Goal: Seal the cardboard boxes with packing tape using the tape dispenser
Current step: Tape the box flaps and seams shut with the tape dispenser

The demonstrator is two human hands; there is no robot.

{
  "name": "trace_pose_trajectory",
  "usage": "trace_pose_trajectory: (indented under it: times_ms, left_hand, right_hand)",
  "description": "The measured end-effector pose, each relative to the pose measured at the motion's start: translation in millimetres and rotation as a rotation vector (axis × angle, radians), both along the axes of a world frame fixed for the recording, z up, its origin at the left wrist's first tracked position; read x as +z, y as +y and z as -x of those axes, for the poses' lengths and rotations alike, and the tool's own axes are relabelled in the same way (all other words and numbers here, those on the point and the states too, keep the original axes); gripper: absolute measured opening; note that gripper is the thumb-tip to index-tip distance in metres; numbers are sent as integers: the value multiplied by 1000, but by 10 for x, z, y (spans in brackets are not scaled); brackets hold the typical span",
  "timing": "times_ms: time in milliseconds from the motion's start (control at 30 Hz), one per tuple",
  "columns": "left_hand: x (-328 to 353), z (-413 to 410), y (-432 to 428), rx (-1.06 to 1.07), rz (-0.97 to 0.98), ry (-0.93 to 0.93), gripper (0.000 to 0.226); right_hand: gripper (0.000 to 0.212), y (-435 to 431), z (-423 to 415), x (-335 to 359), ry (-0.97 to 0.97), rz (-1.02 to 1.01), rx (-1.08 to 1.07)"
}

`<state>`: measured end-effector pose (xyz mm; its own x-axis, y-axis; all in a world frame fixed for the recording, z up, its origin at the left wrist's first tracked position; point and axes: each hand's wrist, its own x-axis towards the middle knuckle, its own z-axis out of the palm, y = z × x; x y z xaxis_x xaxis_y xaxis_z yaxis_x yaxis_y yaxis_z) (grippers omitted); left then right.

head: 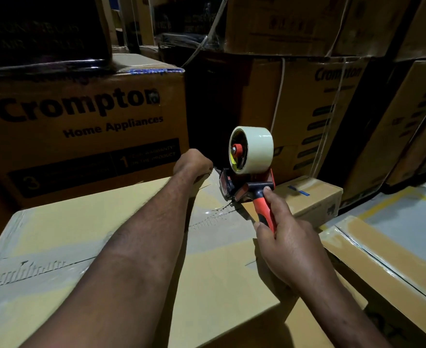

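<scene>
**Position of parts.** The cardboard box (101, 234) being sealed is lying directly in front of the person, its top face filling the lower left of the head view. The tape dispenser (234, 187) is sitting over the far right part of that top face, near the far edge, with the tape roll (255, 149) standing above the box.

**Right hand.** The right hand (289, 244) is wrapping its fingers and thumb fully round the red handle (264, 207). The handle's long axis is running from the hand away from the person and slightly left, so the dispenser head is pointing at the far edge.

**Left hand.** The left hand (191, 163) is reaching across the box and resting at the far edge, just left of the dispenser head. Only its back is showing; the fingers are dropping out of sight over the edge, so it cannot be told whether they are pinching a tape end or only pressing the cardboard. A faint glint is lying between this hand and the dispenser head, possibly a short span of clear tape.

**Governing relation.** The dispenser is lying to the right of the left hand and beyond the right hand. The right hand is the only one on the tool. The existing tape strip (206, 222) is running from the far edge back toward the person, so the coming stroke probably calls for a draw along that line, with the left hand anchoring the far end.
</scene>
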<state>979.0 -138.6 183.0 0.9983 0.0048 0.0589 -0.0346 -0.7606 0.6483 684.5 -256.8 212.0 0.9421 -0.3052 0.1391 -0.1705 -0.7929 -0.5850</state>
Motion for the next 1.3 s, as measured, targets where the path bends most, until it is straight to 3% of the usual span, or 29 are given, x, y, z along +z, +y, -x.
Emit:
trace_pose_trajectory:
  times_ms: [133,233,367,467,633,767,933,967,1067,1167,1267,1300]
  left_hand:
    - [46,15,-32,-13,-33,76,32]
    - [91,6,0,0,44,135,70]
    - [91,68,31,-240,2,-38,43]
    - [112,192,56,-308,127,-23,47]
    - [160,196,127,-390,183,35,32]
    - [30,99,-16,-357,-243,80,45]
    - [134,116,-115,-225,-477,347,86]
    - [153,136,-139,-213,-489,362,85]
    - [41,54,-190,-304,-352,360,53]
    - [-234,-288,-214,-263,-281,262,74]
    - [-25,90,-147,-263,-311,138,43]
    - [9,125,-137,-256,-323,111,42]
  right_hand:
    - [70,-19,-8,20,19,4,-1]
    - [69,-24,-18,20,26,1,-12]
    - [69,-9,-54,9,29,41,-12]
    - [69,10,-66,-14,13,104,-9]
    - [68,33,-50,-13,4,118,-8]
    - [69,59,-35,0,12,111,-20]
    - [68,39,-77,52,62,85,1]
    - [68,10,-94,66,71,73,0]
    - [67,-79,-137,103,100,52,-4]
    - [67,-140,-129,128,101,43,11]
    - [69,-190,43,149,110,50,16]
    - [70,-207,143,148,116,52,16]
